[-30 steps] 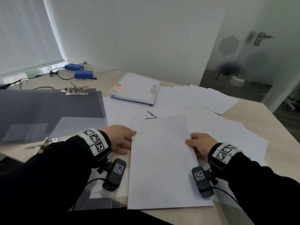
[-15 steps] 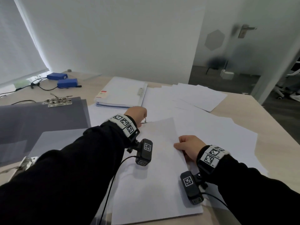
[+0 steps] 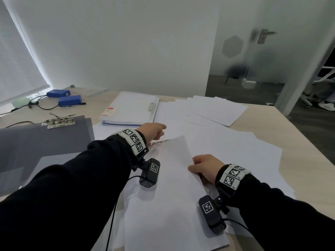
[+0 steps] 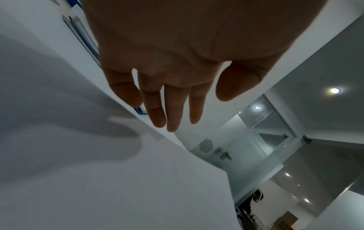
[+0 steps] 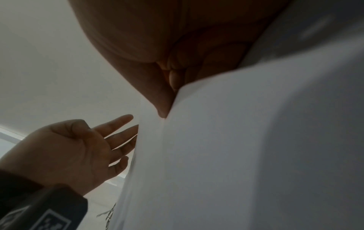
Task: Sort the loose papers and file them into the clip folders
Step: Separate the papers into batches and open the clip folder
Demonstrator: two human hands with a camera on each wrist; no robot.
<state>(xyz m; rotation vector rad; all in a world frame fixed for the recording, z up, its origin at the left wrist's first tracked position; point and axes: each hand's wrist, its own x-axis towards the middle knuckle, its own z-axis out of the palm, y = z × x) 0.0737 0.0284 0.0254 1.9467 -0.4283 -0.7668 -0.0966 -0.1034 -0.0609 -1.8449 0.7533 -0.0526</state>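
Observation:
A stack of white sheets (image 3: pixel 172 196) lies in front of me, with its right edge lifted a little. My right hand (image 3: pixel 194 165) pinches that right edge, thumb on top (image 5: pixel 163 109) and fingers curled beneath. My left hand (image 3: pixel 157 130) reaches forward past the stack's far edge with straight fingers (image 4: pixel 173 118), holding nothing, above loose sheets. A thin metal clip lever (image 3: pixel 160 141) shows just below it. An open grey clip folder (image 3: pixel 45 142) with its metal clip (image 3: pixel 58 121) lies at the left. A closed white folder (image 3: pixel 130 109) lies further back.
Loose white sheets (image 3: pixel 226 142) cover the middle and right of the wooden table (image 3: pixel 272 127), with more at the back (image 3: pixel 217 111). Two blue boxes (image 3: pixel 69 100) with cables sit at the far left. A glass door stands behind on the right.
My left hand has let go of the stack's left edge and moved forward past its far edge, fingers now straight. The right hand still holds the right edge.

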